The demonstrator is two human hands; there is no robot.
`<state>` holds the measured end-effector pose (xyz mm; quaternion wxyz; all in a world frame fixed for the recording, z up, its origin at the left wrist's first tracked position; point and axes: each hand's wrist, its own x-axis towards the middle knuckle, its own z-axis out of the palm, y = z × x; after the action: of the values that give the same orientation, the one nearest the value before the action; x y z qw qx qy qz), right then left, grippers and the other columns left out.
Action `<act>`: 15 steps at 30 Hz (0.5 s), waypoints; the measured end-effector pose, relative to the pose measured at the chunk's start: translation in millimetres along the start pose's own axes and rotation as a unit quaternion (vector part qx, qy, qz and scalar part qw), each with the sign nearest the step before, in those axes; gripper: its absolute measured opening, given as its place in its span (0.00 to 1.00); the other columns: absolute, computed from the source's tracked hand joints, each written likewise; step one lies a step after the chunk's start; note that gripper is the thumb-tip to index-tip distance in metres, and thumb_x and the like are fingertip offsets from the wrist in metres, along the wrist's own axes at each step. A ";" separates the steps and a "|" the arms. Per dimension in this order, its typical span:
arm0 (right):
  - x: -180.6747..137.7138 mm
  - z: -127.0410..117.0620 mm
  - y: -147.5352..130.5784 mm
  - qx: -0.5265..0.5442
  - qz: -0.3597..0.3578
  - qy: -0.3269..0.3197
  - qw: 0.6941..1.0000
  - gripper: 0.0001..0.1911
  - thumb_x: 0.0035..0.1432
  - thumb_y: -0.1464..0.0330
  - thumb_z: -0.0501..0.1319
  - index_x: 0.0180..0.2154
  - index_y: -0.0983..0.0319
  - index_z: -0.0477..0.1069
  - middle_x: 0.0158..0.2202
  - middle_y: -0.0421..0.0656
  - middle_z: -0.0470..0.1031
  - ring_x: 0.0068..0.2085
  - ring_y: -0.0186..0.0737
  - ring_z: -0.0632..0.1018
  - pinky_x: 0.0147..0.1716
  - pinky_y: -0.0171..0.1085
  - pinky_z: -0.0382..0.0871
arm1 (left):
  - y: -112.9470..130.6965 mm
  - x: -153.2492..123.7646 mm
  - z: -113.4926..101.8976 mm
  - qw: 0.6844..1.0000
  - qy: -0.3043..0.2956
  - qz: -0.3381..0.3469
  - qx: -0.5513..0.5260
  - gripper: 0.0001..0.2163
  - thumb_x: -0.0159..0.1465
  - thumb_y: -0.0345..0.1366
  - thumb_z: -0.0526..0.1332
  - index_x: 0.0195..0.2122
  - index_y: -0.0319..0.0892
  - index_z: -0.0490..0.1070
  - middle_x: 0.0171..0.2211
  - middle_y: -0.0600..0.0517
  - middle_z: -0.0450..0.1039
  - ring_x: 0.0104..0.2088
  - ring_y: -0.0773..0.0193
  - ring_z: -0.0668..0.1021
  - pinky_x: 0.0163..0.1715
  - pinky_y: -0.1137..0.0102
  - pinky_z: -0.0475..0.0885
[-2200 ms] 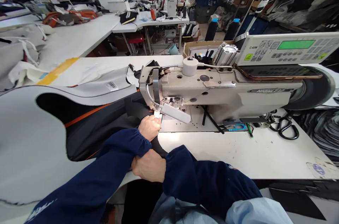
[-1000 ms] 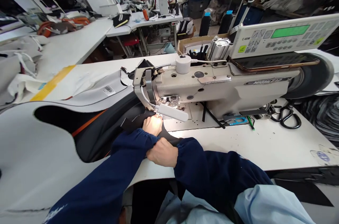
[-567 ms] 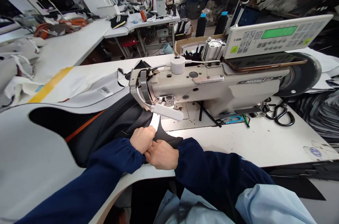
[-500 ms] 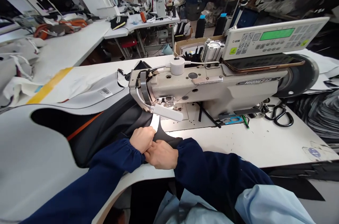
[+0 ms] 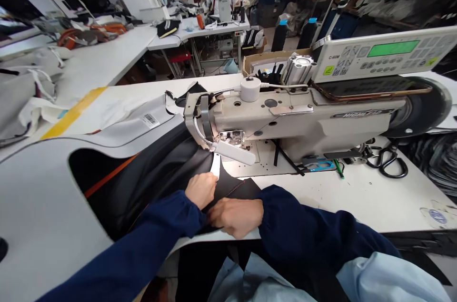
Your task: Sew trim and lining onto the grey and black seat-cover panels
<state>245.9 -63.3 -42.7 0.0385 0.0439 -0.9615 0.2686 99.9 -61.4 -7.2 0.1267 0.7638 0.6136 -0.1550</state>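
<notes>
My left hand (image 5: pixel 201 190) is closed at the lower end of a white strip (image 5: pixel 215 166) that runs up to the sewing machine's needle area. Black material (image 5: pixel 164 169) lies bunched under and around that hand. To its right, my right hand (image 5: pixel 236 216) has its fingers curled on the front edge of the same black material, close to the table's edge; the fingertips are partly hidden. A line of reddish stitching shows on the black piece just above my right hand. The sewing machine (image 5: pixel 264 121) stands directly beyond both hands, with a white lamp (image 5: pixel 234 152) over its needle area.
A large grey panel (image 5: pixel 46 197) attached to the black material spreads left over the table. Right of the machine lie black-handled scissors (image 5: pixel 392 164), a green pen (image 5: pixel 338 169) and blue snips (image 5: pixel 321 165). Stacked dark pieces (image 5: pixel 435 159) sit far right. A control panel (image 5: pixel 385 54) tops the machine.
My right hand has moved apart from my left, toward me and to the right, exposing the stitched black piece. The left hand stays at the white strip. The view has shifted slightly left.
</notes>
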 end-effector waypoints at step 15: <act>5.3 27.4 10.4 -0.188 0.096 0.077 0.975 0.15 0.59 0.69 0.54 0.46 0.66 0.70 0.49 0.48 0.73 0.52 0.47 0.68 0.58 0.49 0.51 | 9.5 12.8 4.6 0.999 0.014 -0.025 0.036 0.14 0.62 0.29 0.47 0.37 0.39 0.73 0.38 0.43 0.74 0.37 0.52 0.78 0.32 0.64 0.69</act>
<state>238.2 -69.0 -70.9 0.0938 -0.0771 -0.9887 0.0884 111.4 -53.6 -16.4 0.0866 0.7546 0.6280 -0.1695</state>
